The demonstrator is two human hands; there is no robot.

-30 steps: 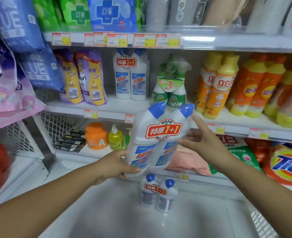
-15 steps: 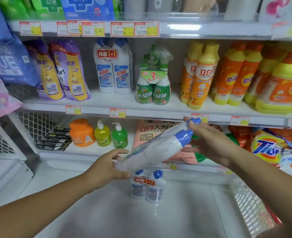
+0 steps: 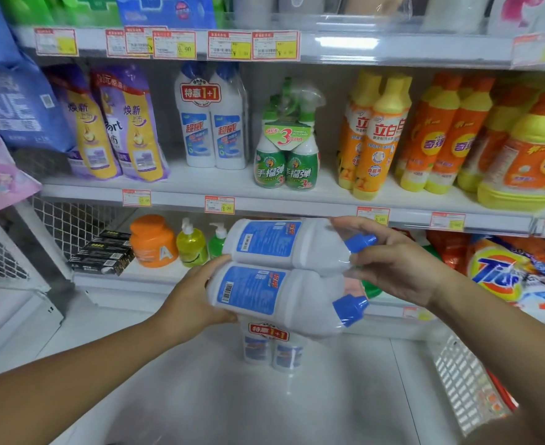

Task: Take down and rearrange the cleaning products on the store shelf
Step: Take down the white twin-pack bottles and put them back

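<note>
Over white base shelf [image 3: 264, 409], left hand [image 3: 194, 298] and right hand [image 3: 399, 268] fingers clamp bottle twin-pack [image 3: 261, 268].

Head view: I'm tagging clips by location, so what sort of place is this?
Most likely a supermarket's cleaning-goods aisle: printed price tags line the shelf edge, matching yellow-capped bottles stand in rows, and the left hand and right hand hold a wrapped twin pack.

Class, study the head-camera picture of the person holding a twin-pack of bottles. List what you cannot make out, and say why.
All in the head view:
Held twin-pack: front faces away; back-label print too small to read.
Standing twin-pack: caps hidden behind the held one.
Top-shelf packets: cut off by the upper edge.
Tide bag: cut off by the right edge.
Price tag: figures blurred.
</note>
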